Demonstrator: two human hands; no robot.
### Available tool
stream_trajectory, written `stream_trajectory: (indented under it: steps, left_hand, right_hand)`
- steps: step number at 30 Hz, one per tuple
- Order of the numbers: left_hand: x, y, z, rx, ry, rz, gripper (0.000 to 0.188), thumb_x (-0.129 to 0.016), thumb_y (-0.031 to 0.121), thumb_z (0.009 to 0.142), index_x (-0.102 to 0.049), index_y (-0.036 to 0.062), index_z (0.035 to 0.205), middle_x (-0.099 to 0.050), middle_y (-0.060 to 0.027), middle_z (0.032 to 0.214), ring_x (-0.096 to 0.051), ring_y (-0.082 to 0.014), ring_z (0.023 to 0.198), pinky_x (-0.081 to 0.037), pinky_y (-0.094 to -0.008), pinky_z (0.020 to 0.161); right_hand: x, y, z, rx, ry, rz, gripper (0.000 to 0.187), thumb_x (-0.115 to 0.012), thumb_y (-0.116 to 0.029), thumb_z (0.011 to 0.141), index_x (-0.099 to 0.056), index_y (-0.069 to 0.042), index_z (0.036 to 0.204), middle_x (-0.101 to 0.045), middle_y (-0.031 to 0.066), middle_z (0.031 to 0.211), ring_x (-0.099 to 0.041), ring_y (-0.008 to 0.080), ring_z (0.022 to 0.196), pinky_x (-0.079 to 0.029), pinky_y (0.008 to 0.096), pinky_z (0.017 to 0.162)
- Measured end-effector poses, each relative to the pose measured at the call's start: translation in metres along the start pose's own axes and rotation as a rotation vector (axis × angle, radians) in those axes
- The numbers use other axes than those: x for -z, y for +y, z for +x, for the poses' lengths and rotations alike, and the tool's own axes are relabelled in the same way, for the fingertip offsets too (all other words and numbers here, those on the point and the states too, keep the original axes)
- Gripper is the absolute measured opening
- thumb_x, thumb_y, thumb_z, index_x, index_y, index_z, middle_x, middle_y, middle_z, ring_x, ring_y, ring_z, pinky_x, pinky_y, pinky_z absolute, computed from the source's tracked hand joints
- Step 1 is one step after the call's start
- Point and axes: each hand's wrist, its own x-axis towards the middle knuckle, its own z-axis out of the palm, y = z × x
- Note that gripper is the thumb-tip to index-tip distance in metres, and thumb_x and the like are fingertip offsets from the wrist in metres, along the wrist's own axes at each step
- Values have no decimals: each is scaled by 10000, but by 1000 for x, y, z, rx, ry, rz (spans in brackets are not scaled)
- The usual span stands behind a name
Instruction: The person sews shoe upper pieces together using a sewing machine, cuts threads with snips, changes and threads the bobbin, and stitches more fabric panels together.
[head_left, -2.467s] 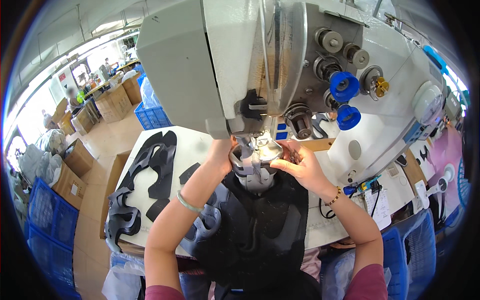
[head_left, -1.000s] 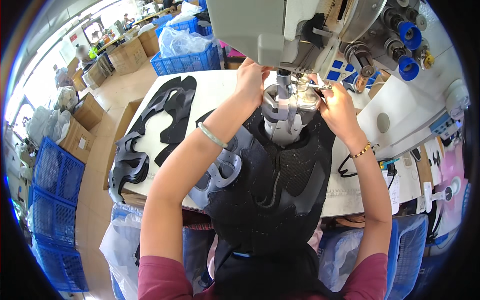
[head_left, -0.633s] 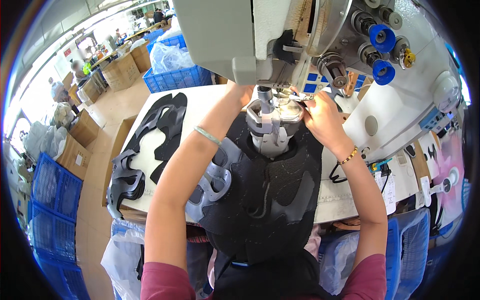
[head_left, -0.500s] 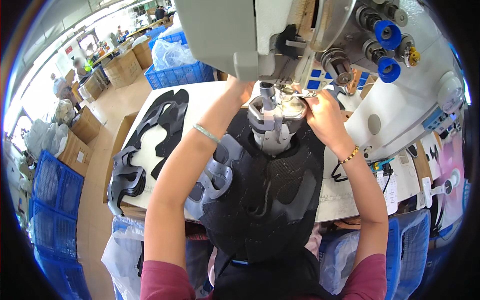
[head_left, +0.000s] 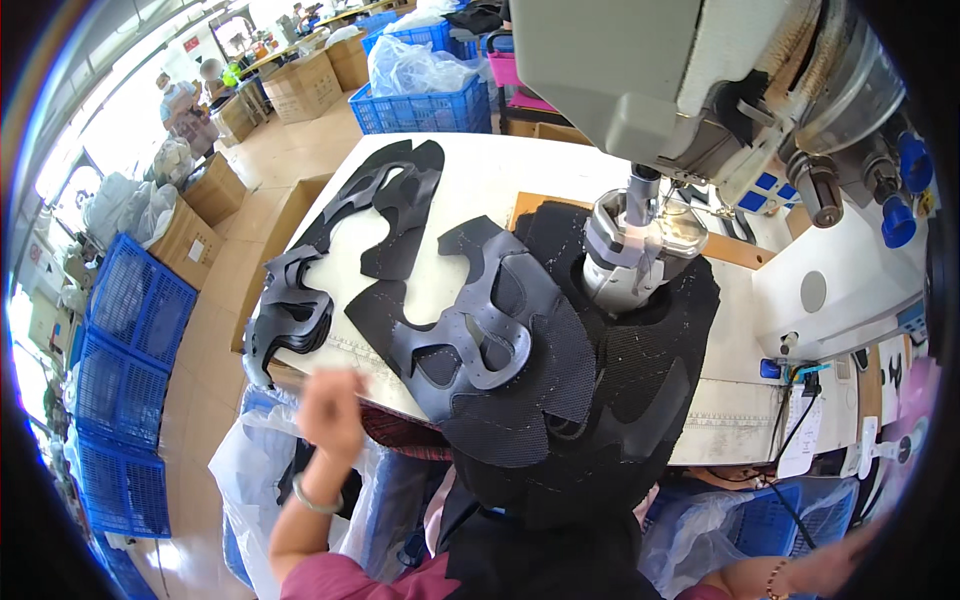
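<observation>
Off the front left edge of the table, my left hand (head_left: 335, 412) is smeared by motion, close to a stack of grey shoe-upper pieces (head_left: 290, 310). Far out at the lower right is my right hand (head_left: 835, 562), also blurred and clear of the work. Black mesh shoe-upper pieces (head_left: 650, 370) lie under the head of a sewing machine (head_left: 625, 255). A grey cut-out overlay (head_left: 465, 350) rests on the mesh, left of the machine head. Whether either hand holds anything does not show.
More black and grey pieces (head_left: 400, 190) lie on the white table (head_left: 480, 165). Blue baskets (head_left: 125, 390) stand along the left aisle, with cardboard boxes (head_left: 300, 85) beyond. A bag-lined basket (head_left: 255, 470) stands below the table. A black cable (head_left: 790, 510) hangs at right.
Both hands have left the machine head: the left came back toward the table's front left, the right swung down to the lower right. My view has turned left, exposing the grey overlay more fully.
</observation>
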Motion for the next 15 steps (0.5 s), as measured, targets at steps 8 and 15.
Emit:
stream_trajectory:
  steps: [8, 15]
  left_hand:
    - [2, -66, -102, 37, -1100, 572, 104, -607, 69, 736, -637, 34, 829, -642, -147, 827, -625, -301, 726, -503, -389, 617]
    - [9, 16, 29, 293, -1430, 333, 254, -520, 270, 860, -656, 55, 854, -628, -153, 687, -616, -356, 665, -499, -400, 622]
  right_hand:
    - [-109, -60, -52, -152, -928, 199, 410, -592, -76, 810, -495, -1, 1201, -537, 172, 1049, -508, 311, 937, -401, 381, 808]
    - [-117, -85, -39, 40, -689, 123, 423, -627, -93, 783, -501, -20, 1180, -471, 175, 1157, -437, 344, 1095, -327, 398, 948]
